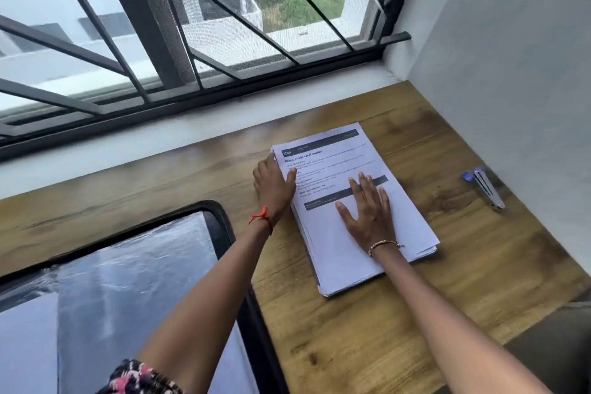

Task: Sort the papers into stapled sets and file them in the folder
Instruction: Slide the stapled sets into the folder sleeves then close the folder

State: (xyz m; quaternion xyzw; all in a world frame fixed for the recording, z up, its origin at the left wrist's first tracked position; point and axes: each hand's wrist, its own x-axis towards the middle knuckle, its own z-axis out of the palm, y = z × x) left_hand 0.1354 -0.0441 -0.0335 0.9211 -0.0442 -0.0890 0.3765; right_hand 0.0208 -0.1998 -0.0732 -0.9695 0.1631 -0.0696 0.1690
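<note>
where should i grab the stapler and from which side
Take the stapler across its narrow middle, from above with the right hand: it lies flat and long on the table, right of the paper stack, with the wall close beyond.

A red thread is knotted round the wrist of the left hand, its loose ends sticking out. The wrist of the right hand carries a thin bracelet of small pale and golden beads. Both forearms are bare, and near the left elbow shows a sleeve of dark cloth printed in pink and white.
</note>
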